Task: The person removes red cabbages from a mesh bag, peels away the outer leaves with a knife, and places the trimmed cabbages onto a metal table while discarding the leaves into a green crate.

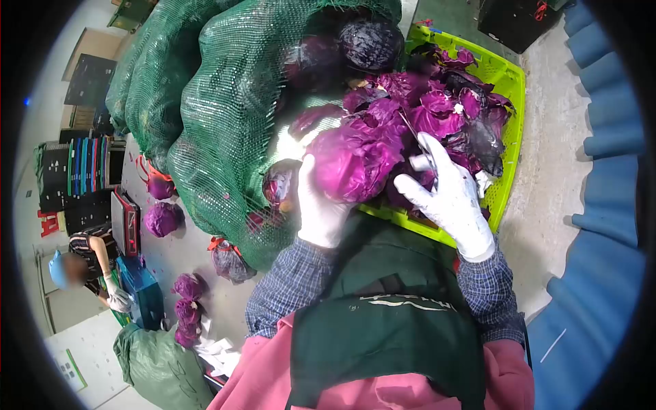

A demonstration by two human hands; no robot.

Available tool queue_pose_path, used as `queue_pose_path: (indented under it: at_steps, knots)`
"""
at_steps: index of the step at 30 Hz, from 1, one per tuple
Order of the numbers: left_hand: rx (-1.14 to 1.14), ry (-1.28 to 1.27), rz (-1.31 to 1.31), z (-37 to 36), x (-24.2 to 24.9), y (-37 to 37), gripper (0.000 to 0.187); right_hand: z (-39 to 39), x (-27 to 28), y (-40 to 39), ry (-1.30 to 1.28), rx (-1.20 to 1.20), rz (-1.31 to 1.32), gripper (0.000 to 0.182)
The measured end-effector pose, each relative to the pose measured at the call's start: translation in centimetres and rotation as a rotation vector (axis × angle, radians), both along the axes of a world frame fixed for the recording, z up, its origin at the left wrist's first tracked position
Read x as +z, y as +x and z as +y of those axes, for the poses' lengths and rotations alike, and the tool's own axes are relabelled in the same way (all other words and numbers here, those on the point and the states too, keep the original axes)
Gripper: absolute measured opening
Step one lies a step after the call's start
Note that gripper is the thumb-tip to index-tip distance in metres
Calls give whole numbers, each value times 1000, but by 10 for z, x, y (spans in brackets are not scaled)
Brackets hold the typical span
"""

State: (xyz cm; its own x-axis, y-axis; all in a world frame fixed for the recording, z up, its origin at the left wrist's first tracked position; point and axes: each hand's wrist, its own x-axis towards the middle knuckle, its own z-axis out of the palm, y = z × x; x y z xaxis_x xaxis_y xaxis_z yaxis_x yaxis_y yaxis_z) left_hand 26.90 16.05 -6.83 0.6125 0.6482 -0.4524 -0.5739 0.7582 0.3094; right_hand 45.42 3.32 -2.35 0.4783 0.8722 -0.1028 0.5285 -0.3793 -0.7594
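My white-gloved left hand [321, 205] is closed around the side and underside of a red cabbage [352, 160], whose bright purple outer leaves show. My right hand [447, 195], also gloved in white, is just right of the cabbage. It grips a small knife [408, 124], its thin blade pointing up beside the cabbage; the handle is mostly hidden by the fingers. Beneath and behind the hands, loose purple leaves [444, 113] fill a lime-green basket [514, 116].
A green mesh sack [225, 116] with dark red cabbages [371, 44] at its mouth lies to the left. More cabbages [162, 219] sit on the grey table. At far left a co-worker [96, 256] stands by a blue bin [142, 290]. Blue sheeting [588, 287] hangs at right.
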Motion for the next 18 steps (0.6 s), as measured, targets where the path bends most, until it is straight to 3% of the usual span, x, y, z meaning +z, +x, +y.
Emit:
queue_pose_path:
  at_steps: [3,4,5,7,8,9,10,13,15,16,18]
  knots:
    - [-47,105,37,-1,4,4,53,24,-7,-6,190,110,-94,94]
    - [-33,172,239,-3,10,9,52,33,-6,-6,233,171,-85,95]
    - [-80,223,235,-6,17,11,53,42,-3,-6,288,181,-68,71]
    - [-127,139,24,-2,17,8,54,53,-5,7,140,-10,-38,49]
    - [-118,66,28,0,7,2,56,53,3,15,56,-169,399,36]
    - [-141,79,-21,-2,13,3,55,54,-11,28,48,-203,265,37]
    - [-220,513,237,-6,14,2,56,53,-47,46,179,-179,-338,41]
    - [-370,789,340,-11,6,-8,60,30,-66,81,-152,-130,-425,56]
    - [-230,-227,-330,-8,-9,-9,62,14,-58,71,62,-60,-500,79]
    - [-159,-442,-467,-5,-2,-4,66,11,-34,60,43,-8,-451,95]
    - [-235,-117,-225,-3,-6,-1,72,10,11,41,102,82,6,95]
